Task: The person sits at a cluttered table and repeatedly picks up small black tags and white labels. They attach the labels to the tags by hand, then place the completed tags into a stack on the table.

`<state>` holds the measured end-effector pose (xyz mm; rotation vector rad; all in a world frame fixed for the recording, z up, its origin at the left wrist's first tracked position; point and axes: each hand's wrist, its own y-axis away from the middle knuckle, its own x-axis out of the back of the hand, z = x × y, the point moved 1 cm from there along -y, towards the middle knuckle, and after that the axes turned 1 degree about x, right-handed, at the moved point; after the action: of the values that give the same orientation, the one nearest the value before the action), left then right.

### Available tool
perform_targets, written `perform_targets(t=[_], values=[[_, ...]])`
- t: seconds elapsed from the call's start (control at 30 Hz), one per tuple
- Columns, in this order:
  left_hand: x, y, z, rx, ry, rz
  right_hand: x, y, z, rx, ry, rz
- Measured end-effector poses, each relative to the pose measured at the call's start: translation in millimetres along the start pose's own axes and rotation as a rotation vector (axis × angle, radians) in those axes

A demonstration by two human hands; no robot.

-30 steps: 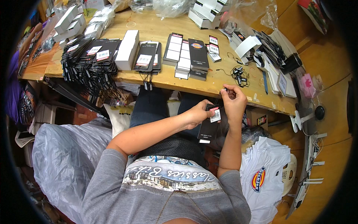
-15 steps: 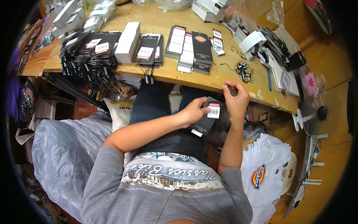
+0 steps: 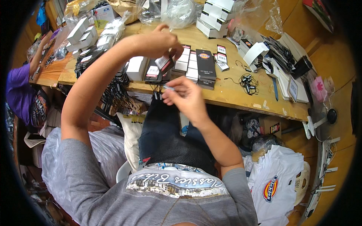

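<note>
The left hand (image 3: 162, 42) grips a flat, stiff black card tag (image 3: 164, 64) with a white label, holding it above the tag pile (image 3: 153, 72), just right of a smooth white oblong box (image 3: 136, 68). Nearer, the right hand (image 3: 187, 98) is narrowed, its fingertips blurred; I cannot tell what they pinch. Thin black cords (image 3: 249, 84) lie tangled on the wooden table (image 3: 222, 96). Far left, a crinkled clear bag (image 3: 113, 33) seems to contain pale boxes.

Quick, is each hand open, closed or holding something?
Left hand: closed, holding a black tag.
Right hand: partly curled; whether it pinches anything can't be told.
</note>
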<state>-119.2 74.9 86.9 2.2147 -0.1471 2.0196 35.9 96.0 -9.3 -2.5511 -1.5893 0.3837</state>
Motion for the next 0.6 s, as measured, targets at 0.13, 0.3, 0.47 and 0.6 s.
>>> perform_targets(t=[0.13, 0.3, 0.47, 0.6], values=[[-32, 1, -8, -0.071, -0.088, -0.150, -13, -2, 10, 0.077, 0.335, -0.071], [-49, -7, -22, 0.034, 0.086, 0.186, 51, -25, -40, 0.355, 0.925, 0.253], [-57, -56, -49, 0.149, 0.140, 0.202, 135, -108, -39, 0.111, 1.297, -0.098], [-67, -67, -54, 0.243, 0.198, -0.001, 139, -126, -29, -0.191, 1.360, -0.353]])
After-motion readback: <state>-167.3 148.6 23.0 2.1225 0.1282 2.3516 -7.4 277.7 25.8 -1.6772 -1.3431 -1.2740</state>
